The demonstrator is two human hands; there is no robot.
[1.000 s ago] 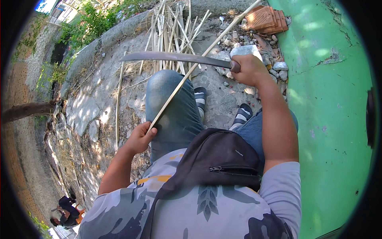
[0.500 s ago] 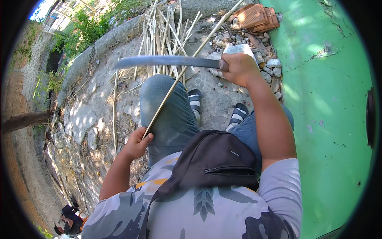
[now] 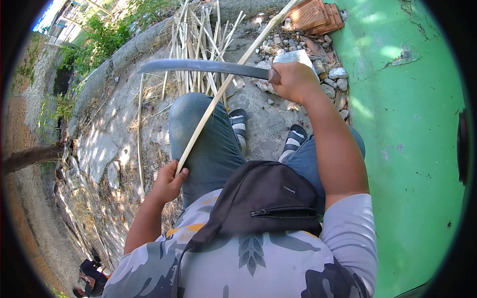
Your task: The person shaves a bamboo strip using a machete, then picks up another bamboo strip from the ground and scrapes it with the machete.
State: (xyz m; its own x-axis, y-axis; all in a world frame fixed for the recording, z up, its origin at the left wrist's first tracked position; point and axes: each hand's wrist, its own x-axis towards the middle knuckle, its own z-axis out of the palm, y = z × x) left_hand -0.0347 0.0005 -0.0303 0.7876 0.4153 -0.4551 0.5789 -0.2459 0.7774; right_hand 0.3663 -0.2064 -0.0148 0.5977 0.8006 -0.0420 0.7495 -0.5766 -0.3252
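Note:
My left hand (image 3: 168,185) is closed around the near end of a long, pale bamboo strip (image 3: 205,117). The strip slants up and to the right across my left thigh, past the top edge of the view. My right hand (image 3: 295,83) grips the handle of a machete (image 3: 198,65) whose long, slightly curved blade points left. The blade crosses the strip near my left knee; whether the two touch, I cannot tell. Beyond that knee lies a loose pile of split bamboo strips (image 3: 198,37).
Orange roof tiles (image 3: 315,19) are stacked beside rubble and a pale stone block (image 3: 298,59). To my right is a cracked green floor (image 3: 402,149). A low concrete edge (image 3: 131,54) and plants run along the far left. Another person (image 3: 92,278) shows at lower left.
The bamboo strip shows a broader, paler face than before. The machete has moved slightly, its handle end now a little lower relative to the strip. Both hands keep their hold.

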